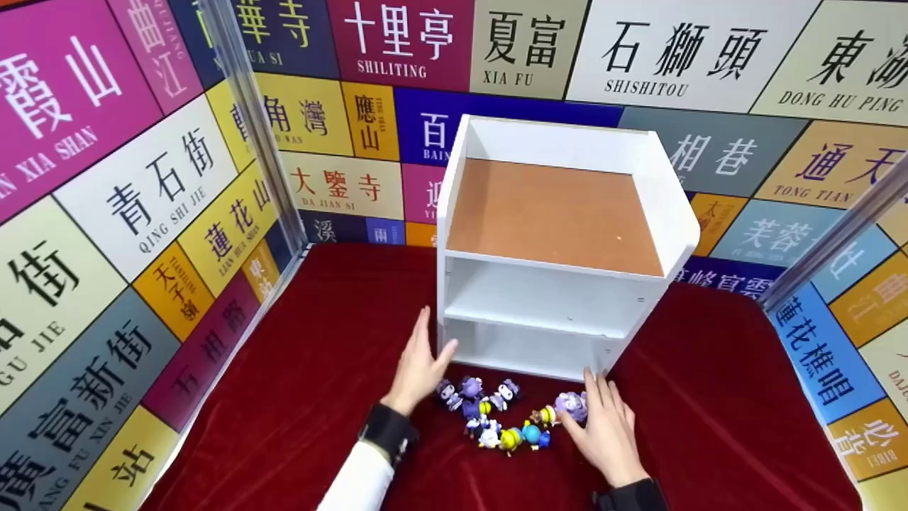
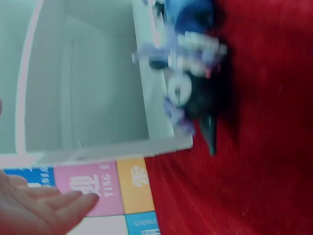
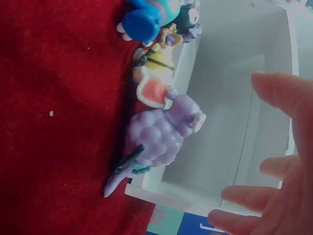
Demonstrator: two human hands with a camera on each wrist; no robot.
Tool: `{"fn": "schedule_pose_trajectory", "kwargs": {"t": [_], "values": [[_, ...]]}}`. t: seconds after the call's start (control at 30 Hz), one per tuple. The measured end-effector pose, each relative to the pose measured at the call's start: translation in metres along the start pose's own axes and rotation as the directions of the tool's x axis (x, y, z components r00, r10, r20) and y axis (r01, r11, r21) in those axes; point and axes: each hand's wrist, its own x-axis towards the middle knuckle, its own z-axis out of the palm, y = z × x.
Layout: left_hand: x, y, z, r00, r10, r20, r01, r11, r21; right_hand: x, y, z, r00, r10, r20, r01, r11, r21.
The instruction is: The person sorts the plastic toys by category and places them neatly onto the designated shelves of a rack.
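A white shelf unit (image 1: 539, 319) with a brown top panel stands on the red cloth. At its left front corner is my left hand (image 1: 418, 365), fingers straight and pointing along the side panel; the left wrist view shows its fingers (image 2: 73, 205) outside that panel. My right hand (image 1: 606, 422) is by the lower right front corner, fingers extended and thumb beside a purple sheep-like figurine (image 1: 572, 406). That figurine stands before the lower compartment in the right wrist view, apart from the fingers (image 3: 249, 196). Neither hand holds anything.
Several small figurines form a curve in front of the shelf, among them a purple-and-black one (image 1: 506, 392), a yellow one (image 1: 510, 439) and a blue one (image 3: 142, 23). Wall panels with large characters (image 1: 340, 121) enclose the cloth (image 1: 298, 411) behind and at both sides.
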Motion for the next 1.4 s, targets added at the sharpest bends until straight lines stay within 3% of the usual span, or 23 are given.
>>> {"fn": "schedule_pose_trajectory", "kwargs": {"t": [0.2, 0.43, 0.8, 1.0, 1.4], "values": [[0.024, -0.007, -0.002, 0.996, -0.012, 0.089, 0.023, 0.992, -0.124, -0.001, 0.007, 0.002, 1.000, 0.013, 0.013, -0.014, 1.000, 0.014], [0.043, -0.003, 0.004, 0.989, 0.076, 0.124, -0.040, 0.962, -0.269, 0.001, 0.014, 0.001, 0.997, 0.035, 0.063, -0.036, 0.999, 0.025], [0.053, 0.002, 0.007, 0.993, 0.002, 0.117, 0.031, 0.960, -0.278, 0.002, 0.021, 0.004, 0.991, 0.038, 0.132, -0.042, 0.999, 0.029], [0.052, 0.000, 0.009, 0.994, -0.008, 0.105, 0.033, 0.970, -0.242, -0.001, 0.022, 0.007, 0.990, 0.029, 0.140, -0.038, 0.998, 0.055], [0.053, 0.001, 0.009, 0.992, -0.023, 0.121, 0.054, 0.963, -0.265, 0.000, 0.021, 0.011, 0.990, 0.008, 0.140, -0.021, 0.996, 0.091]]}}
